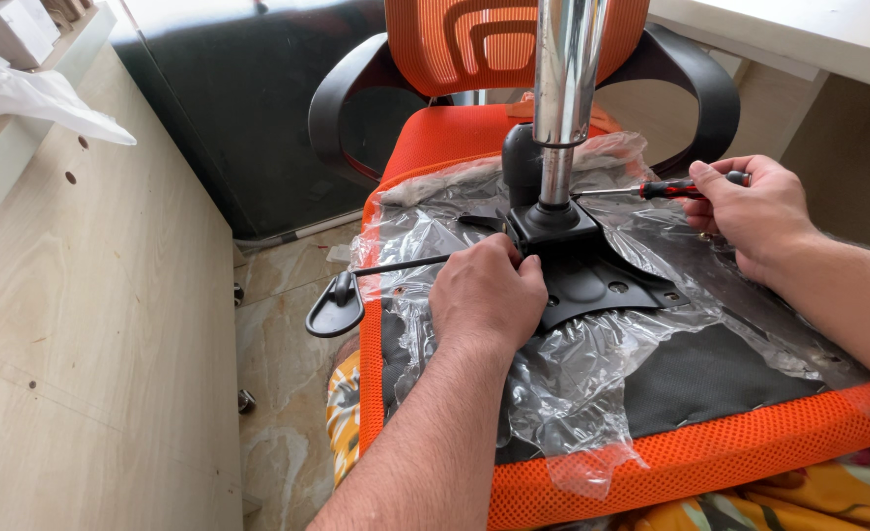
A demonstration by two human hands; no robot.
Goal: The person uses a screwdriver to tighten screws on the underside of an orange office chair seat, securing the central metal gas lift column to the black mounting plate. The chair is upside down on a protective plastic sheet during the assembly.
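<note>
Orange mesh edging (691, 462) of an upturned seat cushion (710, 379) runs along the bottom of the view, with torn clear plastic wrap (573, 374) crumpled over the dark underside. On that underside sits a black metal mounting plate (602, 280), and from its centre a chrome gas-lift column (565, 69) rises straight up out of the frame. The left hand (486, 295) rests on the plate's left edge, fingers curled down against it; whether its grip closes on anything cannot be told. A thin black lever with a paddle end (335, 305) sticks out to the left of that hand. The right hand (754, 211) has its grip closed round a red-and-black screwdriver (666, 189), whose shaft points left toward the column's base. Behind stands an orange mesh chair back with black armrests (342, 98). A pale wooden panel (91, 324) lies at the left.
</note>
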